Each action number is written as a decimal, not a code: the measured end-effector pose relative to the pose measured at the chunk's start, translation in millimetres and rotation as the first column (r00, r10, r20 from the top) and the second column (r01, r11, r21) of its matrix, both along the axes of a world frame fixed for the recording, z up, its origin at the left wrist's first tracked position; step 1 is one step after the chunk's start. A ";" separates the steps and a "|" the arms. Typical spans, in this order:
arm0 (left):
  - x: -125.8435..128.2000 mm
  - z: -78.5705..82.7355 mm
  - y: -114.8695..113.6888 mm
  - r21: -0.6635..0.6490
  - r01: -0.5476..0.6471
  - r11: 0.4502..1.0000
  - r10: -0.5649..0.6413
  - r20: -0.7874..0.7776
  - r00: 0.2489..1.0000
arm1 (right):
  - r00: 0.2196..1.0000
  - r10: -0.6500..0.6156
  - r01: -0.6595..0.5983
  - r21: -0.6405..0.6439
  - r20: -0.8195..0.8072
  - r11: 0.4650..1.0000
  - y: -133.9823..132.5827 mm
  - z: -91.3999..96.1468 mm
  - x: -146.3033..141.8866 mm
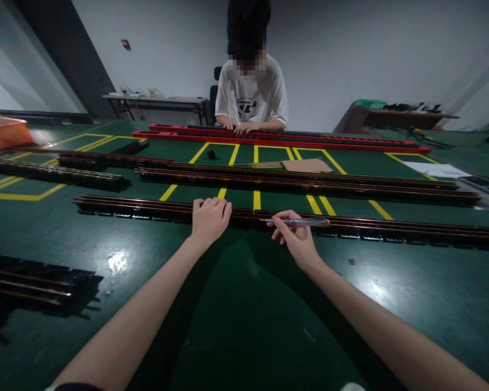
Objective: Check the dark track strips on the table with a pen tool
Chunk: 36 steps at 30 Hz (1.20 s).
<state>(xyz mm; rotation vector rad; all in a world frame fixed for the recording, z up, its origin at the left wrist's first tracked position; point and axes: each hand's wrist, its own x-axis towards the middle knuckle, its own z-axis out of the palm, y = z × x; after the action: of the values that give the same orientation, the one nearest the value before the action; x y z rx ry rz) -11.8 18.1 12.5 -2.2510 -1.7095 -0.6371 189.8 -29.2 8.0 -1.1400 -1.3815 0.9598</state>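
Note:
A long dark rail strip (391, 231) lies across the green floor in front of me. My left hand (209, 217) rests on it with the fingers curled over its far edge. A little to the right, my right hand (295, 236) pinches a thin clear-barrelled tool (305, 222), like a pen or small screwdriver, held level along the rail with its tip pointing left.
More dark rails (309, 184) lie parallel behind, others at far left (49, 172) and near left (32, 285). A person in a white T-shirt (250, 95) sits opposite, hands on a long red tray (350, 142). Cardboard (305, 164), paper (436, 169), tables at the back.

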 end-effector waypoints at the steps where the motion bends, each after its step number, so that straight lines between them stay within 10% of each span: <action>1: -0.6 -0.4 0.3 0.013 -0.003 1.000 0.003 -0.004 1.000 | 1.000 -0.010 0.010 -0.002 -0.007 1.000 0.0 0.1 -0.2; 36: 4.4 -1.6 -4.9 0.009 0.149 0.989 -0.149 0.018 0.989 | 0.999 -0.023 0.023 0.015 -0.030 1.000 -0.8 0.6 0.3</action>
<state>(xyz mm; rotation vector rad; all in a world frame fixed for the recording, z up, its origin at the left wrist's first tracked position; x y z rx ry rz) -7.5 13.2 10.8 -2.3915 -1.5541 -0.6971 190.1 -30.0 8.6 -1.1237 -1.3468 0.9450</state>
